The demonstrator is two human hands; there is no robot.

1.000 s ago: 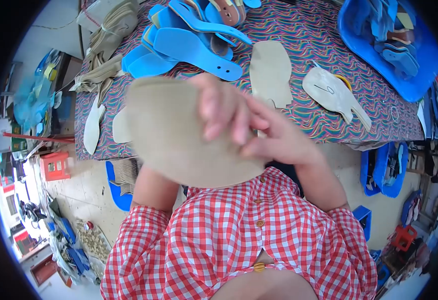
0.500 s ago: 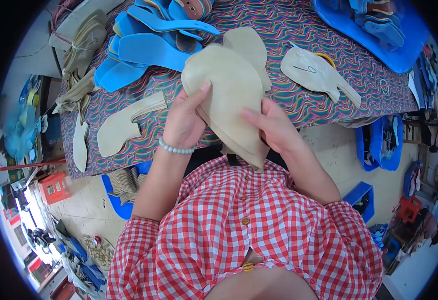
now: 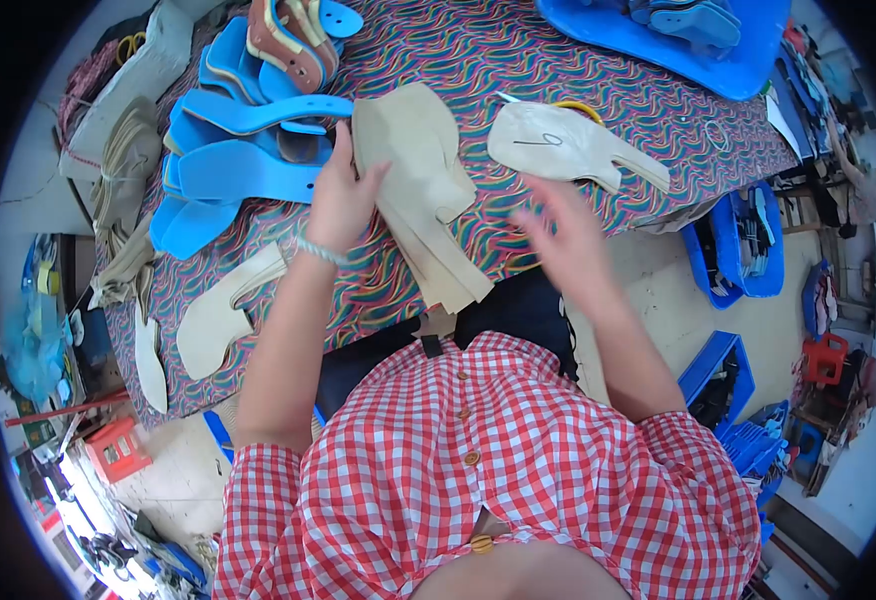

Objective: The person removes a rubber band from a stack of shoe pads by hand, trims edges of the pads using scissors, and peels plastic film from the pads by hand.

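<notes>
A stack of beige, leather-like shoe-upper pieces lies on the patterned tablecloth in front of me, its narrow end reaching the table's near edge. My left hand is at the stack's left side, fingers stretched and the thumb apart over its edge. To the right, my right hand hovers away from the stack with fingers spread, slightly blurred and holding nothing. Beyond that hand lies a wrapped beige bundle with a handwritten mark and a yellow ring behind it. Another beige cut piece rests at the left.
Blue insoles are piled left of the stack, with tied beige bundles at the table's left end. A blue tray holding more insoles stands at the far right. Blue bins and red stools stand on the floor.
The beige pieces, held up in both hands before, now lie on the table. My right hand has let go and moved right. The view has shifted, so the table's things appear further left.
</notes>
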